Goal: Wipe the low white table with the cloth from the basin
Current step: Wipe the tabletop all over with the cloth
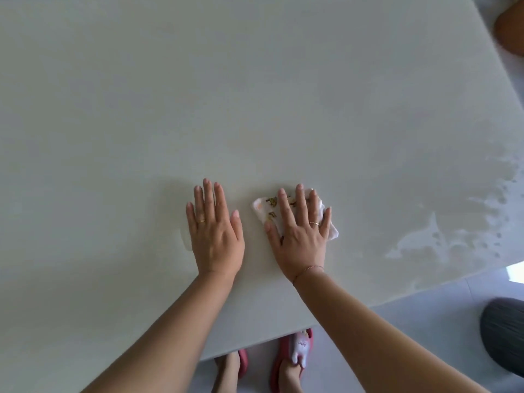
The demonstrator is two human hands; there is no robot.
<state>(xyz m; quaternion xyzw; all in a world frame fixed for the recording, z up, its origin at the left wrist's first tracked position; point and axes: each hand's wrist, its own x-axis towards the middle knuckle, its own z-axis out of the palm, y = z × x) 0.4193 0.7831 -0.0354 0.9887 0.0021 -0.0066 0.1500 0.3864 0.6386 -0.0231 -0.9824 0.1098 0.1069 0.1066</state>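
Observation:
The low white table [255,95] fills most of the head view. My right hand [300,236] lies flat with spread fingers on a small white cloth with a printed pattern [265,208], pressing it onto the tabletop near the front edge. The cloth shows to the left of my fingers and under my little finger. My left hand [214,234] rests flat and bare on the table just left of the cloth, not touching it. Wet streaks and droplets [453,231] shine on the table's right side.
The table's front edge runs diagonally at the lower right, with grey floor beyond it. My feet in pink slippers [292,358] stand under the edge. A dark round object [504,336] sits on the floor at right; a brown object [510,29] is at top right.

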